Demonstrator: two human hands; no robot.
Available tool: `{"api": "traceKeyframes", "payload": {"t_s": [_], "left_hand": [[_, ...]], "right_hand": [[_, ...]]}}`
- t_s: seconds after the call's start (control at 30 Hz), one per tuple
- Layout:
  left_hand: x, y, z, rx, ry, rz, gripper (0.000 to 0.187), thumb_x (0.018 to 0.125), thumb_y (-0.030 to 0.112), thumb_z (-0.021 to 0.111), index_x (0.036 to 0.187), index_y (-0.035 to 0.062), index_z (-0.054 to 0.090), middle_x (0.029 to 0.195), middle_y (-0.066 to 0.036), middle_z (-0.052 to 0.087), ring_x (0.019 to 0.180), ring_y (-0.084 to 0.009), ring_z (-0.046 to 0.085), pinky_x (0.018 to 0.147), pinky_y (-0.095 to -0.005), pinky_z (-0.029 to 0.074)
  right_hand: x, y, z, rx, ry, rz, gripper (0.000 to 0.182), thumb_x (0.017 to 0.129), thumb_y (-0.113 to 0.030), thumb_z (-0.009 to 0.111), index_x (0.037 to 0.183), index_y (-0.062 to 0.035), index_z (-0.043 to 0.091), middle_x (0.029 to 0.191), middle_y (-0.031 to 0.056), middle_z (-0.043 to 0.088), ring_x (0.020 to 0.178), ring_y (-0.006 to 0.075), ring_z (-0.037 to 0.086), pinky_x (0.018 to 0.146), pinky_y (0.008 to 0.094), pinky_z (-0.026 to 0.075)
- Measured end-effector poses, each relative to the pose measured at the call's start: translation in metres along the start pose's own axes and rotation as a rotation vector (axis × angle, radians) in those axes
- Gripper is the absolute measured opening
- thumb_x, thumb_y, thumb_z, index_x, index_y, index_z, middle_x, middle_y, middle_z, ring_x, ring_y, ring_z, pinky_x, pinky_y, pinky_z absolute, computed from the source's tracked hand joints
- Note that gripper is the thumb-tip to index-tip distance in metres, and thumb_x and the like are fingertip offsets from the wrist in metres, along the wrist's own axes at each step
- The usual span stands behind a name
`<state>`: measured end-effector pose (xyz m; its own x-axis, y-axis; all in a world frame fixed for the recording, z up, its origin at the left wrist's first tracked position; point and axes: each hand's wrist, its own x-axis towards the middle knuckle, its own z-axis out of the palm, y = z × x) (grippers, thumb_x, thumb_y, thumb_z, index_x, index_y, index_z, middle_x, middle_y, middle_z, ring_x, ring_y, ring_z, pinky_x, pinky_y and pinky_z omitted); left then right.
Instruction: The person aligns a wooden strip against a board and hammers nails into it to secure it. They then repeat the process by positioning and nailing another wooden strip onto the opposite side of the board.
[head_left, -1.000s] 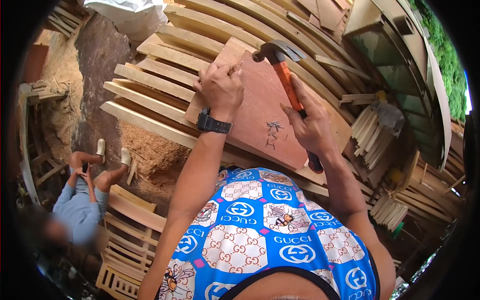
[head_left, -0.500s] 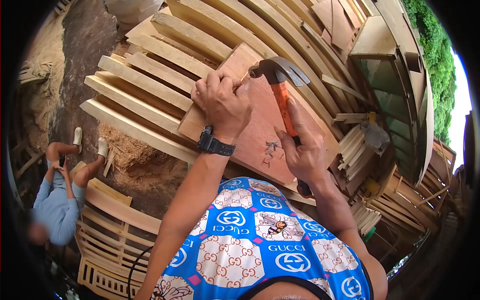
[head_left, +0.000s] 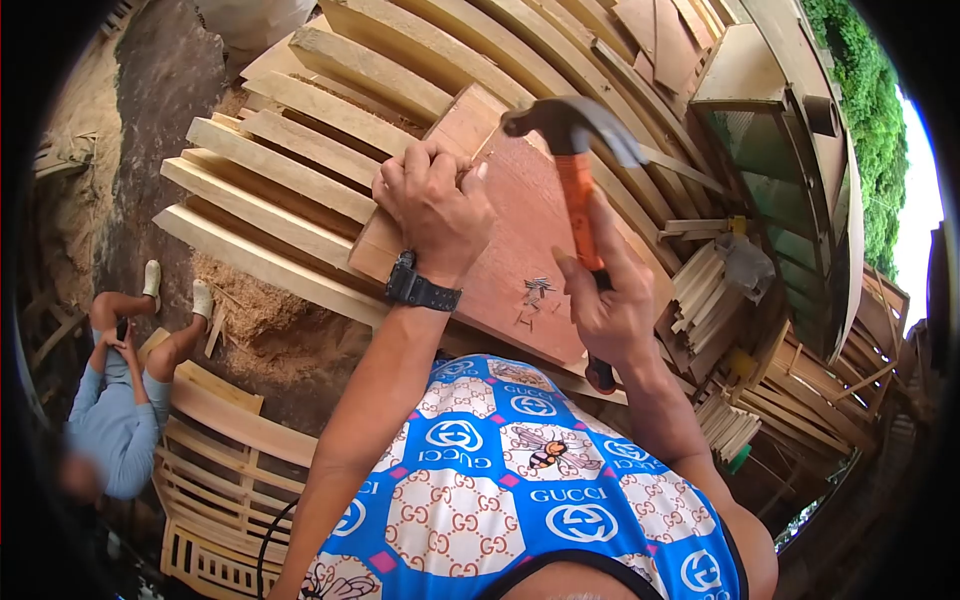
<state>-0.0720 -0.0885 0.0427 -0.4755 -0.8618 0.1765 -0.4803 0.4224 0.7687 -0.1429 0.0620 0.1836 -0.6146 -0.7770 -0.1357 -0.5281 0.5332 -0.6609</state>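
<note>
The right hand (head_left: 612,300), right of centre, is wrapped round the hammer (head_left: 577,195), index finger and thumb along the handle. The left hand (head_left: 437,208), left of centre, rests at the edge of the panel (head_left: 515,230), fingers curled and thumb drawn in near the index finger. Whether it pinches a nail is too small to tell.

The panel lies tilted across the middle of the frame on a row of slats (head_left: 275,262), with a pale strip (head_left: 465,118) along its upper left edge. A small heap of nails (head_left: 538,288) sits loose on it, between the two hands and lower down.

Since half a second ago, the hammer's head has drawn up and away from the left fingertips; the gap there is wider and the claw is blurred, so it seems to be in motion. The left hand keeps its place on the panel, and the nails lie as they did. To judge by this, the hammer is between blows, with the left hand marking or steadying the spot.

At lower left, a seated person (head_left: 120,400) is beside a bench (head_left: 235,480), well apart from the panel.
</note>
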Motion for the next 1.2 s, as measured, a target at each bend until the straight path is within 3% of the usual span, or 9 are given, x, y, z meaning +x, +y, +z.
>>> {"api": "traceKeyframes", "payload": {"t_s": [0.13, 0.2, 0.47, 0.67, 0.73, 0.77, 0.93, 1.07, 1.2], "left_hand": [[0.002, 0.000, 0.002, -0.001, 0.010, 0.004, 0.012, 0.084, 0.023, 0.079, 0.084, 0.0120, 0.073, 0.108, -0.004, 0.063, 0.110, -0.0317, 0.051, 0.105, -0.0535, 0.032], [0.003, -0.004, 0.005, 0.010, 0.024, 0.020, 0.013, 0.083, 0.023, 0.080, 0.084, 0.0117, 0.074, 0.106, -0.005, 0.064, 0.109, -0.0320, 0.053, 0.102, -0.0524, 0.034], [0.005, -0.007, 0.011, 0.023, 0.010, 0.046, 0.015, 0.083, 0.024, 0.081, 0.083, 0.0113, 0.074, 0.103, -0.005, 0.066, 0.107, -0.0326, 0.055, 0.098, -0.0511, 0.037], [0.012, -0.017, 0.020, 0.007, -0.035, 0.009, 0.015, 0.087, 0.025, 0.076, 0.084, 0.0108, 0.072, 0.108, -0.008, 0.063, 0.112, -0.0338, 0.052, 0.108, -0.0542, 0.032], [0.016, -0.021, 0.022, 0.029, -0.003, 0.007, 0.015, 0.086, 0.025, 0.077, 0.085, 0.0103, 0.073, 0.108, -0.009, 0.066, 0.112, -0.0348, 0.054, 0.106, -0.0537, 0.035], [0.021, -0.024, 0.023, 0.050, 0.026, 0.021, 0.016, 0.086, 0.025, 0.077, 0.085, 0.0099, 0.073, 0.108, -0.010, 0.068, 0.112, -0.0359, 0.056, 0.103, -0.0532, 0.038], [0.043, -0.053, 0.030, 0.252, 0.103, 0.078, 0.020, 0.083, 0.025, 0.079, 0.084, 0.0073, 0.069, 0.109, -0.012, 0.068, 0.108, -0.0372, 0.059, 0.099, -0.0555, 0.042], [0.019, -0.053, 0.005, 0.217, 0.097, 0.282, 0.012, 0.079, 0.017, 0.079, 0.086, 0.0101, 0.072, 0.102, -0.007, 0.069, 0.102, -0.0323, 0.060, 0.100, -0.0518, 0.038], [-0.020, -0.046, -0.009, -0.033, -0.287, 0.521, 0.005, 0.082, 0.014, 0.077, 0.087, 0.0148, 0.078, 0.101, -0.002, 0.069, 0.105, -0.0259, 0.060, 0.106, -0.0490, 0.033]], "right_hand": [[-0.021, 0.022, 0.014, 0.070, 0.226, -0.199, 0.084, 0.094, 0.005, 0.070, 0.167, -0.0118, 0.033, 0.096, 0.0247, 0.076, 0.069, 0.0243, 0.073, 0.064, 0.0348, 0.056], [-0.011, 0.033, 0.024, -0.178, -0.065, -0.048, 0.085, 0.093, 0.005, 0.070, 0.167, -0.0131, 0.032, 0.103, 0.0271, 0.076, 0.071, 0.0320, 0.075, 0.067, 0.0348, 0.057], [0.002, 0.049, 0.038, -0.119, 0.188, -0.346, 0.083, 0.092, 0.002, 0.070, 0.166, -0.0171, 0.037, 0.080, 0.0218, 0.072, 0.066, 0.0374, 0.071, 0.063, 0.0434, 0.056], [0.015, 0.045, 0.031, -0.115, 0.103, -0.256, 0.082, 0.091, -0.001, 0.071, 0.165, -0.0197, 0.039, 0.078, 0.0220, 0.070, 0.065, 0.0402, 0.069, 0.061, 0.0460, 0.052], [0.019, 0.065, 0.044, -0.163, 0.037, -0.238, 0.074, 0.093, -0.004, 0.073, 0.160, -0.0164, 0.046, 0.103, 0.0269, 0.074, 0.083, 0.0445, 0.074, 0.071, 0.0430, 0.058], [0.020, 0.062, 0.043, -0.194, -0.043, 0.044, 0.070, 0.094, -0.006, 0.072, 0.159, -0.0166, 0.049, 0.119, 0.0269, 0.072, 0.097, 0.0472, 0.072, 0.082, 0.0444, 0.058], [0.035, 0.076, 0.030, -0.142, 0.007, -0.112, 0.063, 0.093, -0.006, 0.072, 0.153, -0.0120, 0.055, 0.136, 0.0259, 0.067, 0.126, 0.0437, 0.064, 0.102, 0.0411, 0.053], [0.032, 0.116, 0.028, -0.156, 0.060, -0.118, 0.064, 0.093, -0.015, 0.074, 0.154, -0.0178, 0.055, 0.136, 0.0231, 0.068, 0.118, 0.0434, 0.068, 0.099, 0.0462, 0.056], [0.025, 0.126, 0.026, -0.103, 0.085, -0.179, 0.065, 0.093, -0.016, 0.074, 0.155, -0.0158, 0.054, 0.134, 0.0273, 0.067, 0.117, 0.0440, 0.068, 0.097, 0.0469, 0.056]]}}
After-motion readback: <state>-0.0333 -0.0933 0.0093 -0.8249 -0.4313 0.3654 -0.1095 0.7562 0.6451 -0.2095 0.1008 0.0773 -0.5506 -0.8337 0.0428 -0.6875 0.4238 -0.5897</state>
